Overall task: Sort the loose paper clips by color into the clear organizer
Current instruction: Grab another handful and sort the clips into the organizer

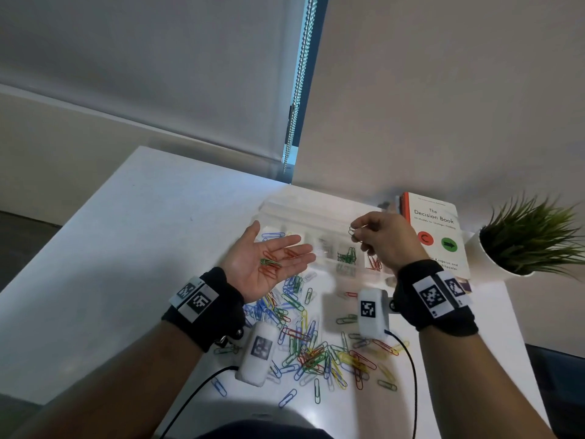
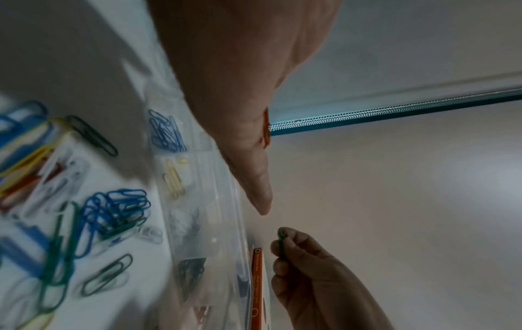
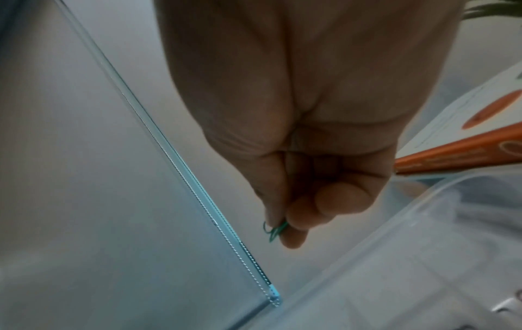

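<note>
My left hand (image 1: 269, 261) is held palm up above the table, fingers straight, with several red clips and a green clip (image 1: 270, 263) lying loose in it. My right hand (image 1: 376, 239) hovers over the clear organizer (image 1: 300, 213) and pinches a green paper clip (image 1: 352, 232) between thumb and fingertips; the same green clip (image 3: 275, 230) shows in the right wrist view. The organizer's compartments hold blue (image 2: 165, 131), yellow (image 2: 173, 178), green (image 1: 346, 256) and red (image 1: 374, 263) clips. A mixed pile of loose paper clips (image 1: 316, 346) covers the white table below my hands.
A white and orange book (image 1: 438, 229) lies right of the organizer. A potted green plant (image 1: 528, 239) stands at the table's right edge. A blind with a bead chain (image 1: 297, 99) hangs behind. Black cables run off the table's near edge.
</note>
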Demonstrator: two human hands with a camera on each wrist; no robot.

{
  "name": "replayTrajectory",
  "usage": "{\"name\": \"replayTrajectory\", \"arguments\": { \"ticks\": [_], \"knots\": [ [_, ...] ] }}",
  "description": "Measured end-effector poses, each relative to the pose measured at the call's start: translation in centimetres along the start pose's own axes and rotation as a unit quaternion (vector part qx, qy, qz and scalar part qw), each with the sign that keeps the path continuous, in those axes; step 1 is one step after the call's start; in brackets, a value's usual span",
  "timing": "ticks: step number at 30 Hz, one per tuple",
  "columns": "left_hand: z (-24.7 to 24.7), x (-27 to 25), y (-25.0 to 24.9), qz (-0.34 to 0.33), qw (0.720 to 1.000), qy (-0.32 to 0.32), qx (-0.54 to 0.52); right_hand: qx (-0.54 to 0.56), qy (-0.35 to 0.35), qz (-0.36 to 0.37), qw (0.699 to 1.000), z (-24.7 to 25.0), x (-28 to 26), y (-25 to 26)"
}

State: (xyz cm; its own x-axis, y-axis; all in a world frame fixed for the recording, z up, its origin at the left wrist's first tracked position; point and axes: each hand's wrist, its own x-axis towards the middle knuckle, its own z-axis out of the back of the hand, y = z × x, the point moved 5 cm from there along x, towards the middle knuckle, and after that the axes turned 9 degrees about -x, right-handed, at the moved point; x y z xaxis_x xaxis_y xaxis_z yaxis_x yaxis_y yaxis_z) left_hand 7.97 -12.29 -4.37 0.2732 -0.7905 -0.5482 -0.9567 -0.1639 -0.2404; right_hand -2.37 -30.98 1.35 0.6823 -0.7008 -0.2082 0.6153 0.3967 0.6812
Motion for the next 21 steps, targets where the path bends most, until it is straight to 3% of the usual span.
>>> {"name": "replayTrajectory", "arguments": {
  "ticks": [8, 11, 16, 21],
  "knots": [
    [-0.3, 0.2, 0.1, -0.002, 1.0, -0.003, 0.003, -0.149, 0.023, -0.04, 0.988, -1.5, 1.6, -2.0],
    [-0.4, 0.1, 0.1, -0.004, 1.0, -0.003, 0.003, -0.138, 0.01, -0.043, 0.99, -0.9, 1.4, -2.0],
    [-0.8, -0.1, 0.5, -0.003, 1.0, -0.015, 0.004, -0.125, -0.039, 0.019, 0.991, 0.4, 0.2, -0.4],
    [-1.4, -0.3, 1.1, -0.002, 1.0, -0.024, 0.01, -0.084, 0.0, 0.119, 0.989, -1.3, -3.2, 4.0]
  ]
}}
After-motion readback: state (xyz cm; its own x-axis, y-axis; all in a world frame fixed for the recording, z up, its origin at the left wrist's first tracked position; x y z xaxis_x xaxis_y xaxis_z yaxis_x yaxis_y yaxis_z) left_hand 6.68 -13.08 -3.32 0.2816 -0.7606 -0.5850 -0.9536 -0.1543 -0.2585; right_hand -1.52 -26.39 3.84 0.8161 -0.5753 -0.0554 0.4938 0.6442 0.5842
